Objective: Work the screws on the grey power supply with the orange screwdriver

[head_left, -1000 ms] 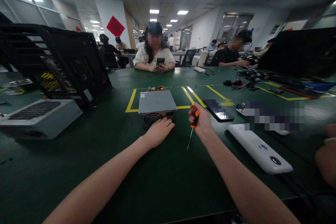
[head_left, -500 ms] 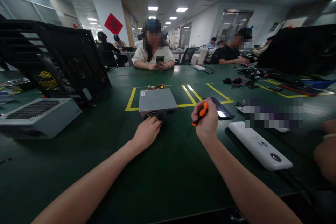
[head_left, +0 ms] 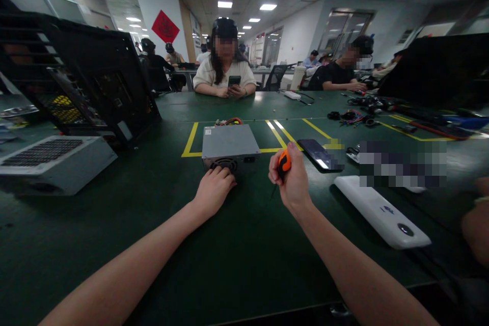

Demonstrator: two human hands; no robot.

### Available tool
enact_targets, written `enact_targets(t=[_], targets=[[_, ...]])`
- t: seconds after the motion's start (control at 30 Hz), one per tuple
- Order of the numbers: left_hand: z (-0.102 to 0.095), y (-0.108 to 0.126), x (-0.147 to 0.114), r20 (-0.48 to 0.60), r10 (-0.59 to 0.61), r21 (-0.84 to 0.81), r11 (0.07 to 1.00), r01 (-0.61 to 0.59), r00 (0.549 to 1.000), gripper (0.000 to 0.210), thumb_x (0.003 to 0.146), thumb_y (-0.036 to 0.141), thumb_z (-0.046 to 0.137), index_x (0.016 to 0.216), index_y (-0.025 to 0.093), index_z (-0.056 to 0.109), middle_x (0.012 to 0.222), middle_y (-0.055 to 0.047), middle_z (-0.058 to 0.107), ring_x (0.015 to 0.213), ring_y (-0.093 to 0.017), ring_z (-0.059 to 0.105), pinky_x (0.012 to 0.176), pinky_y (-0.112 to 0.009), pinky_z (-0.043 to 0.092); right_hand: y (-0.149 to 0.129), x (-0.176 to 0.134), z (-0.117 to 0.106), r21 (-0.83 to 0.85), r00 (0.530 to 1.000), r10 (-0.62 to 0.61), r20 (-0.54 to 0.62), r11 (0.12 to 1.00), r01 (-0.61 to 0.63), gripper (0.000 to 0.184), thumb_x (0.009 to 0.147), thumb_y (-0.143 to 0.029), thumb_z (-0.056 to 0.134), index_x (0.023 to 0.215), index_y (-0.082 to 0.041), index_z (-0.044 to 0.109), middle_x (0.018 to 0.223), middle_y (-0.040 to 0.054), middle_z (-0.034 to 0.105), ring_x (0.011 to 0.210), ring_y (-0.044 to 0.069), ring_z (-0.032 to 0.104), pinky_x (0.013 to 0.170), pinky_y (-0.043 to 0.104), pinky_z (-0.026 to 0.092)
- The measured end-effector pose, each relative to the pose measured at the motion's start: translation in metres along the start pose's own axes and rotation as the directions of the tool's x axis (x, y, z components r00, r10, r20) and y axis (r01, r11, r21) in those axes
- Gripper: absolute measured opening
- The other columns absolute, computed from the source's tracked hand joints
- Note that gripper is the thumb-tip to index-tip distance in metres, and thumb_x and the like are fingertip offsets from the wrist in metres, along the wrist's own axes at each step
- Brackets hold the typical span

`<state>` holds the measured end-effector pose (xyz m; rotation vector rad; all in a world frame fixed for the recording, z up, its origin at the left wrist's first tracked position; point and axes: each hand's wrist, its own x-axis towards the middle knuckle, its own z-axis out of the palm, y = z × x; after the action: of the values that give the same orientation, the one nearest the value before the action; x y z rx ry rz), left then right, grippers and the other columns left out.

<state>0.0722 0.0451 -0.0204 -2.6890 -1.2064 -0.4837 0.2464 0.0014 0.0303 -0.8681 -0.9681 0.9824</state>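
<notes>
A grey metal computer power supply (head_left: 230,141) sits on the green table with its fan side toward me and its cables behind it. At the fan grille, my left hand (head_left: 216,187) has its fingers bent close together against the case; the fingertips are partly hidden. To the right of the case, my right hand (head_left: 292,175) is wrapped round the handle of an orange and black screwdriver (head_left: 284,161). Its dark shaft points down toward the table, apart from the power supply.
At the left stand a second power supply (head_left: 57,163) and a black computer case (head_left: 114,81). A phone (head_left: 319,154) and a white power bank (head_left: 382,212) lie to the right. Cables (head_left: 351,116) lie farther back. Across the table, a person (head_left: 225,69) holds a phone.
My right hand has moved a little left with the screwdriver, closer to the power supply. My left hand stays at the fan side. The view has shifted slightly.
</notes>
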Motion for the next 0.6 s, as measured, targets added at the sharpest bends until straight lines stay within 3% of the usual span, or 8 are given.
enact_targets(t=[0.13,0.27,0.4,0.6], targets=[[-0.006,0.010,-0.002,-0.010,-0.056,-0.291,0.955,0.050,0.998,0.015,0.085,0.024,0.043,0.091,0.017,0.055,0.092,-0.003,0.057,0.085,-0.017,0.051,0.073,-0.031,0.042,-0.011,-0.007,0.002,0.114,0.999,-0.034,0.030,0.993,0.031,0.050,0.079,-0.057,0.037,0.048,-0.018,0.044,0.036,-0.0063,0.034,0.030,0.004,0.027,0.033,0.020,0.019],[-0.010,0.029,-0.010,0.059,-0.086,-0.610,0.785,0.104,0.995,0.009,0.081,0.022,0.050,0.088,0.020,0.054,0.088,0.001,0.056,0.078,-0.012,0.053,0.067,-0.024,0.044,-0.030,-0.016,0.002,0.251,0.991,-0.109,0.074,0.964,0.088,0.053,0.079,-0.060,0.032,0.045,-0.019,0.042,0.035,-0.0059,0.030,0.031,0.006,0.025,0.034,0.022,0.019],[-0.008,0.040,-0.015,0.132,-0.044,-0.696,0.708,0.124,0.990,0.008,0.078,0.018,0.052,0.084,0.019,0.058,0.084,0.001,0.055,0.070,-0.010,0.051,0.060,-0.022,0.042,-0.036,-0.024,0.004,0.276,0.988,-0.111,0.106,0.958,0.077,0.052,0.078,-0.058,0.032,0.045,-0.019,0.041,0.035,-0.0058,0.028,0.031,0.006,0.024,0.035,0.022,0.021],[-0.005,0.040,-0.015,0.124,-0.015,-0.733,0.673,0.102,0.992,0.015,0.081,0.017,0.048,0.090,0.021,0.060,0.091,0.001,0.057,0.075,-0.010,0.054,0.066,-0.023,0.044,-0.028,-0.029,0.007,0.232,0.982,-0.068,0.175,0.972,0.026,0.050,0.077,-0.057,0.034,0.045,-0.020,0.040,0.036,-0.0057,0.028,0.031,0.006,0.026,0.035,0.022,0.021]])
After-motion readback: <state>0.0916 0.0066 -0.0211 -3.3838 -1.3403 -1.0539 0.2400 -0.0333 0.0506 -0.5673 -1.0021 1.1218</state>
